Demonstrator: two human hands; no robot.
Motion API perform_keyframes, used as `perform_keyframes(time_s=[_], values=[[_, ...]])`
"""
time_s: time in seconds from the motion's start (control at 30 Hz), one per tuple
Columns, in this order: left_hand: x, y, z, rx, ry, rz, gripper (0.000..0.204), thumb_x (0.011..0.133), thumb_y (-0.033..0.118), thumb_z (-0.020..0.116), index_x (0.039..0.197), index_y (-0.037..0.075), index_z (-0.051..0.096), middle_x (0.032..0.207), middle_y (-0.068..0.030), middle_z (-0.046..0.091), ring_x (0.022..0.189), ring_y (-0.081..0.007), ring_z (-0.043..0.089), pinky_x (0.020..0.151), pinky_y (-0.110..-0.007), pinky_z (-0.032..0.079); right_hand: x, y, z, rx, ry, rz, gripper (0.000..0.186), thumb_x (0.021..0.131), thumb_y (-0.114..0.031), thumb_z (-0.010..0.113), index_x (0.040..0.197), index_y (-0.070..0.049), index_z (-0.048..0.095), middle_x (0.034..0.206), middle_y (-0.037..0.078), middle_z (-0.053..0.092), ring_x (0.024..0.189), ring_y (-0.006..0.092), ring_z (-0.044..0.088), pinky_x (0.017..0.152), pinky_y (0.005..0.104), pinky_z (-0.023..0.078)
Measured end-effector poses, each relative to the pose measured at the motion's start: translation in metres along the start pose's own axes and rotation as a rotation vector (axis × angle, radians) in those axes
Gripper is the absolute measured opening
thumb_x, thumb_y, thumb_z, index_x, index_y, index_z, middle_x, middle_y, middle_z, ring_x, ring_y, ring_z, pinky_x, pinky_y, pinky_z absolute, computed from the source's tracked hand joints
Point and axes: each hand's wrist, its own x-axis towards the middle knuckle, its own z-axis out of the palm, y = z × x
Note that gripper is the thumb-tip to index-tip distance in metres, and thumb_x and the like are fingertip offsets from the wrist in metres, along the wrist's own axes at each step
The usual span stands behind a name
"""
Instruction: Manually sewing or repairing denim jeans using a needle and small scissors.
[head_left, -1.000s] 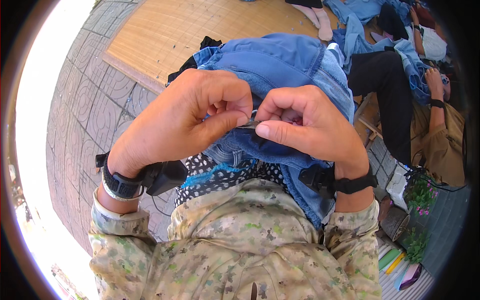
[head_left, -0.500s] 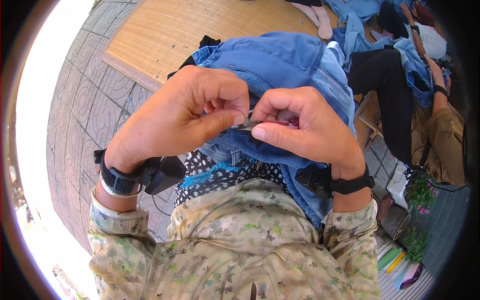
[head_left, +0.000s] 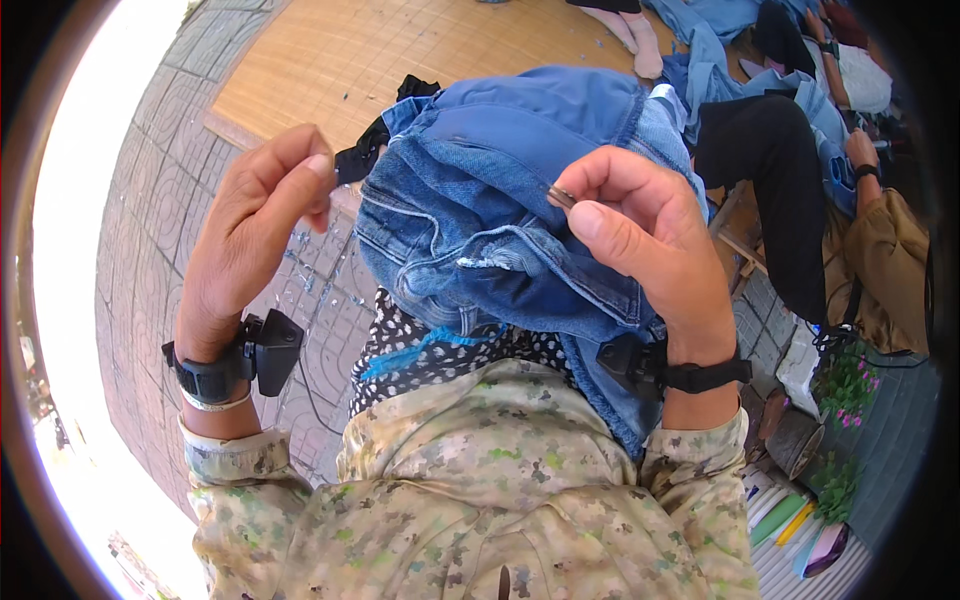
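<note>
Grey patterned paving (head_left: 150, 230) and a tan woven mat (head_left: 330, 70) spread out behind the work, the paving bleaching away into white glare at the left and everything ending in the dark fisheye rim. Across the person's lap lies a bunched blue denim garment (head_left: 500, 205), its folds hiding much of its own shape, so which part faces up is hard to say; a frayed pale edge shows near its middle. Above its right side, the right hand (head_left: 645, 220) grips a small metal tool (head_left: 561, 196) between thumb and curled fingers; only a short end pokes out, the rest being covered by the hand. Well apart from it, the left hand (head_left: 265, 190) is raised beside the garment over the paving, thumb pressed to forefinger; whether anything as thin as a thread is caught there cannot be made out. Spotted dark cloth (head_left: 400, 345) shows below the denim, partly covered by a camouflage shirt (head_left: 490, 430). At the upper right, a co-worker's hand (head_left: 862, 150) is too small to read clearly, near more blue denim (head_left: 725, 70), and other people are cut off by the rim.
</note>
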Motion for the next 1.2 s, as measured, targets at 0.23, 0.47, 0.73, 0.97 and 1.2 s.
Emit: perform_keyframes(time_s=[0.23,0.47,0.73,0.97,1.2], values=[[-0.050,-0.034,0.001,0.923,0.280,-0.065,0.026,0.087,0.024,0.069,0.091,-0.001,0.061,0.092,-0.0119,0.060,0.084,-0.0226,0.058,0.074,-0.033,0.047,-0.040,-0.010,-0.012,-0.089,0.242,-0.132,0.027,0.084,-0.014,0.076,0.102,0.002,0.063,0.085,-0.004,0.054,0.068,-0.0001,0.045,0.063,0.0150,0.039],[-0.023,0.029,0.063,0.463,0.260,0.350,0.024,0.078,0.009,0.075,0.096,-0.002,0.063,0.098,-0.0132,0.063,0.092,-0.0265,0.061,0.081,-0.034,0.047,-0.088,-0.002,-0.014,-0.432,0.491,-0.080,0.029,0.077,-0.005,0.078,0.102,-0.001,0.065,0.077,-0.005,0.050,0.063,0.0019,0.040,0.056,0.0179,0.033],[0.011,0.053,0.135,0.788,-0.178,0.629,0.028,0.070,-0.001,0.069,0.097,0.003,0.063,0.100,-0.0114,0.061,0.097,-0.0315,0.059,0.091,-0.041,0.043,-0.111,0.006,0.003,-0.618,0.494,-0.027,0.033,0.074,-0.004,0.078,0.103,-0.003,0.064,0.079,0.002,0.051,0.066,0.0091,0.048,0.058,0.0218,0.041],[0.023,0.040,0.138,0.524,-0.233,0.568,0.013,0.077,0.002,0.067,0.089,0.003,0.061,0.083,-0.0103,0.061,0.078,-0.0319,0.059,0.069,-0.039,0.044,-0.121,0.028,0.008,-0.533,0.565,-0.031,0.033,0.076,-0.003,0.077,0.104,-0.003,0.062,0.072,0.002,0.058,0.060,0.0081,0.050,0.055,0.0219,0.042],[0.015,0.037,0.134,-0.035,-0.294,0.093,0.010,0.091,0.006,0.061,0.084,0.000,0.059,0.066,-0.0021,0.052,0.060,-0.0103,0.047,0.055,-0.026,0.036,-0.110,0.027,0.014,-0.238,0.679,-0.041,0.030,0.080,-0.006,0.077,0.104,0.000,0.060,0.076,0.001,0.060,0.061,0.0040,0.050,0.054,0.0174,0.040]])
